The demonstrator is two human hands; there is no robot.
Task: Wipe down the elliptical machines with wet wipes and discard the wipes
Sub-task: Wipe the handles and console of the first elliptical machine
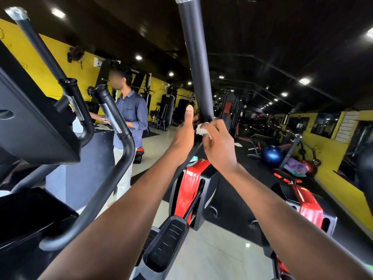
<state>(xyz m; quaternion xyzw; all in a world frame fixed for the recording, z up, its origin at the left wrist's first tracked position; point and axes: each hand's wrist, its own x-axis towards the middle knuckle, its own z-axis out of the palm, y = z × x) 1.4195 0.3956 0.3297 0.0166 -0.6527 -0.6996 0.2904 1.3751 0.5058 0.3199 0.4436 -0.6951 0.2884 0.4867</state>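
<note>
White wet wipe (202,130) bunched in the right hand (219,146), fingers curled round it, pressed to the lower end of the elliptical's black foam handlebar (196,63). Left hand (184,136) steadies the bar just beside it, thumb up; its fingers are hidden behind the bar. Wiping step in hand. Next, likely a stroke up the grip. Pedal (167,243) below, red shroud (191,190) beyond. A person in a blue shirt (131,116) stands further left.
</note>
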